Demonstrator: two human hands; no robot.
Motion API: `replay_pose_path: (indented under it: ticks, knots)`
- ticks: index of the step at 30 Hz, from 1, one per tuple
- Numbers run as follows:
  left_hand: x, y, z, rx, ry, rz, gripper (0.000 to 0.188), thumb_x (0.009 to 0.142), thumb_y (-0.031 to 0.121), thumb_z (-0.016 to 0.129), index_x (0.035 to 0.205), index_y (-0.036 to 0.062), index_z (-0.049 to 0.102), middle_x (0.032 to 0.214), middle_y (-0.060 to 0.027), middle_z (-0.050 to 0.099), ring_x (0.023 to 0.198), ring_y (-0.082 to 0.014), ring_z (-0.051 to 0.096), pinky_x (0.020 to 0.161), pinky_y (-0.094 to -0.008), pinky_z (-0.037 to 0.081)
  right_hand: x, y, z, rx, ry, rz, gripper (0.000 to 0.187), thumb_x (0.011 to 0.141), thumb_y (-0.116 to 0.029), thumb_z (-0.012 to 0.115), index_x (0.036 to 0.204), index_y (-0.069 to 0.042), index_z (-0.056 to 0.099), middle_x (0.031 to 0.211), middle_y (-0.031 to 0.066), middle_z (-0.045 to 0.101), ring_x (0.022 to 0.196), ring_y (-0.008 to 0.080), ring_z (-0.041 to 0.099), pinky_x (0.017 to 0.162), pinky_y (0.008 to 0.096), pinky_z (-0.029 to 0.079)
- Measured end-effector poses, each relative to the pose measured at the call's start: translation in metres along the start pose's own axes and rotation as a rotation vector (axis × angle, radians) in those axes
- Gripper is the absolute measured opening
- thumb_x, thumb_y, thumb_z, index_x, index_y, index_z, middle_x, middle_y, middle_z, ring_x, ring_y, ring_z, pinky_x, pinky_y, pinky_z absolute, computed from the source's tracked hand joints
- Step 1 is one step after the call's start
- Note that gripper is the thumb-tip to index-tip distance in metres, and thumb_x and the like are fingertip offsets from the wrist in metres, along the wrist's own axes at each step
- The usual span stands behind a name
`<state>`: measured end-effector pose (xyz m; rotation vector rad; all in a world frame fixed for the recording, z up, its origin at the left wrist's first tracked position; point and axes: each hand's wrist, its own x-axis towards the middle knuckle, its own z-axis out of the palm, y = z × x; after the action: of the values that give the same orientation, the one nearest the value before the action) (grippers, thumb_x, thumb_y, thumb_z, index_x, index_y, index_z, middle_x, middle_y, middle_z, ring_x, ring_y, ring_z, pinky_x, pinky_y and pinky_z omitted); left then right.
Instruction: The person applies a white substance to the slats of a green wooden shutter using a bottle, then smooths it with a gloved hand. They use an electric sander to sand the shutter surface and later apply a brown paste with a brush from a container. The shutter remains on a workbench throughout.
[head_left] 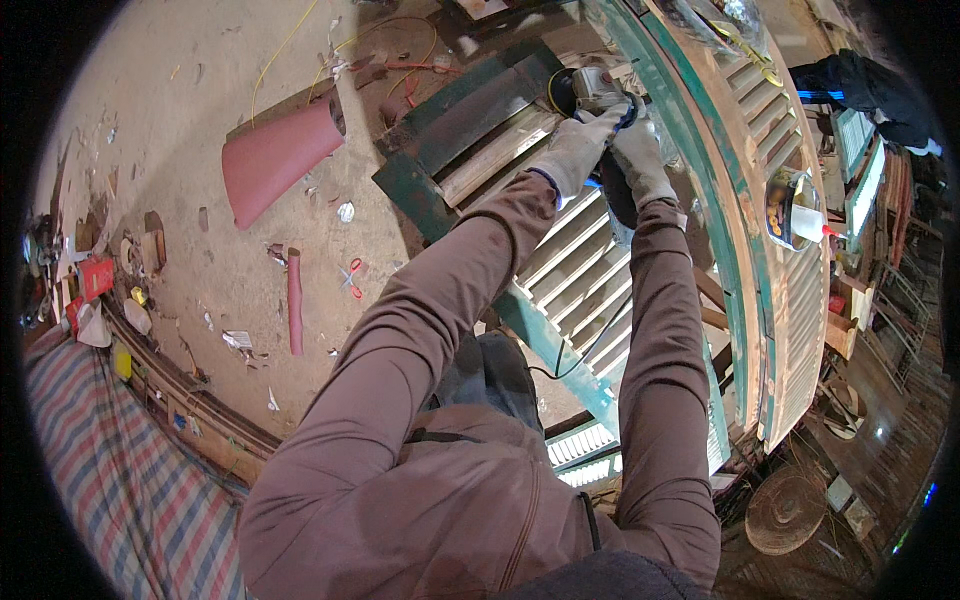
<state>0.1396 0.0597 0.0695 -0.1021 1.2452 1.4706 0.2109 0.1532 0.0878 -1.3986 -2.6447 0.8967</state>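
Both my hands wear pale work gloves and are wrapped round an angle grinder (597,88). My left hand (572,158) is closed on it near its head, while my right hand (640,162) grips the body further back. A round disc (562,92) shows at the left of the grinder's head, close over the shutter; whether it touches the wood cannot be seen. Beneath lies a louvred wooden shutter (545,340), with worn green paint on its frame and pale slats. Its far end has a dark solid panel (465,120). My gloves hide much of the grinder's body.
More green-edged shutters (735,240) stand to the right, with a tub (780,205) and white bottle (806,222) on them. Left on the floor are a red abrasive sheet (275,160), a rolled strip (294,300), scissors (351,278) and yellow cord (270,65). A dark cable (560,372) crosses the shutter.
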Motion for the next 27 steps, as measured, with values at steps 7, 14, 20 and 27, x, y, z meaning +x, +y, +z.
replay_pose_path:
  ticks: [7,14,20,27]
  knots:
    - [0.014,-0.068,0.016,0.110,-0.048,0.377,0.039,0.094,0.042,0.073,0.103,0.0042,0.072,0.093,-0.0067,0.071,0.076,-0.0157,0.067,0.066,-0.0348,0.055,-0.016,0.054,0.004,0.047,0.052,0.058,0.066,0.094,-0.041,0.060,0.148,-0.005,0.047,0.123,0.0354,0.064,0.118,0.0495,0.062,0.097,0.0525,0.051]
    - [-0.039,-0.119,0.089,0.125,-0.240,0.003,0.044,0.094,0.047,0.072,0.109,0.0053,0.074,0.098,-0.0043,0.072,0.082,-0.0126,0.065,0.070,-0.0324,0.051,-0.097,0.148,-0.033,0.110,0.229,0.202,0.066,0.087,-0.046,0.073,0.141,-0.013,0.054,0.122,0.0269,0.069,0.115,0.0435,0.067,0.095,0.0494,0.053]
    - [-0.175,-0.170,0.102,0.344,-0.542,-0.004,0.027,0.096,0.034,0.073,0.103,0.0082,0.071,0.090,0.0030,0.064,0.079,-0.0066,0.055,0.070,-0.0250,0.044,-0.286,0.159,-0.058,-0.006,0.521,0.217,0.093,0.073,-0.050,0.089,0.143,-0.002,0.050,0.124,0.0258,0.069,0.115,0.0370,0.068,0.093,0.0449,0.054]
    - [-0.324,-0.254,0.060,0.382,-0.497,-0.683,0.029,0.099,0.036,0.071,0.112,0.0104,0.072,0.081,0.0110,0.057,0.064,-0.0004,0.044,0.055,-0.0185,0.031,-0.495,0.135,-0.028,0.209,0.263,0.607,0.077,0.083,-0.038,0.077,0.148,-0.009,0.047,0.092,0.0289,0.072,0.090,0.0438,0.072,0.079,0.0492,0.057]
